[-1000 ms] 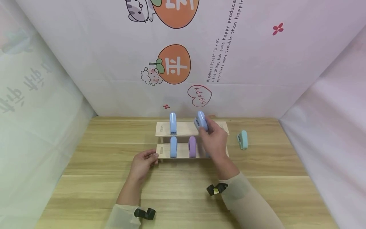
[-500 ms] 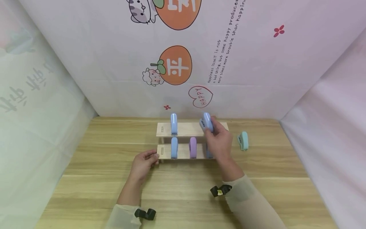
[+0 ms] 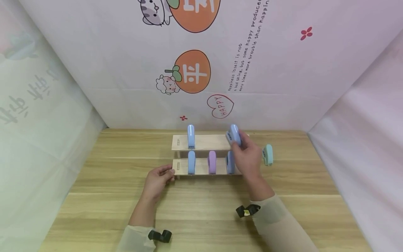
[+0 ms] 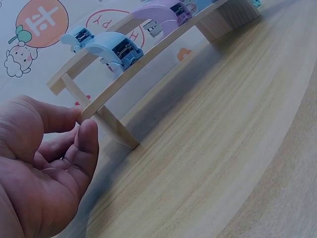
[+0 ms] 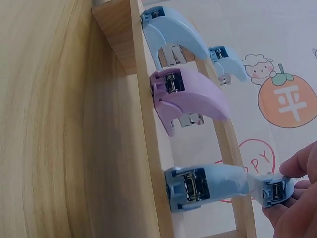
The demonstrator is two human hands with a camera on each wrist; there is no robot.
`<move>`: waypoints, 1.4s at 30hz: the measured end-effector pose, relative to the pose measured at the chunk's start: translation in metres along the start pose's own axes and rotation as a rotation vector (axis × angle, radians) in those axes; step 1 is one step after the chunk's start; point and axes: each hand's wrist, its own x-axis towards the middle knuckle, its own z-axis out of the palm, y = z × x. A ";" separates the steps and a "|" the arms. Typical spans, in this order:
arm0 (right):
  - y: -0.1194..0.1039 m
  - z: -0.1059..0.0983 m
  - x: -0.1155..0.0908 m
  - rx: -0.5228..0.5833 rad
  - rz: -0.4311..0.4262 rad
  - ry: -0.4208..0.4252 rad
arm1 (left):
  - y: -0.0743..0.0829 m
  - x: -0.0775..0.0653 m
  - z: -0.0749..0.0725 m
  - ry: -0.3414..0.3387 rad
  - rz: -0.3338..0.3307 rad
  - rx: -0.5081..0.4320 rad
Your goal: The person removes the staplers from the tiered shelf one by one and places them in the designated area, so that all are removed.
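In the head view, my left hand pinches the left end of the lower board of a two-step wooden rack. My right hand holds a light blue stapler, tilted, at the right part of the upper board. The right wrist view shows this stapler's hinge end between thumb and fingers. Another blue stapler stands at the upper board's left. Along the lower board stand a blue stapler, a purple stapler and a second blue one beside my right wrist.
A mint green stapler lies on the wooden table, right of the rack. Behind the rack rises a printed white cloth, with more cloth at both sides. Rack legs lift the boards off the table.
My right hand has carried the blue stapler to the right along the upper board, uncovering more of the blue stapler below. My left hand has stayed on the rack's end.
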 end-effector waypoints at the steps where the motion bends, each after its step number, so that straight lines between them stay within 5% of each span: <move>1: 0.000 -0.001 0.000 0.001 0.015 -0.004 | 0.000 0.000 0.000 0.002 0.000 -0.001; 7: 0.002 -0.008 0.002 0.026 0.073 -0.010 | -0.002 0.000 -0.001 0.000 -0.001 0.005; 16: 0.008 -0.018 0.004 0.007 0.047 0.010 | 0.000 -0.001 -0.001 -0.002 0.000 0.016; 26: 0.016 -0.025 0.009 0.014 -0.060 0.076 | 0.000 -0.001 0.001 0.009 -0.011 0.023; 42: 0.027 -0.039 0.014 0.079 0.011 0.110 | 0.002 0.000 0.000 0.003 -0.012 0.022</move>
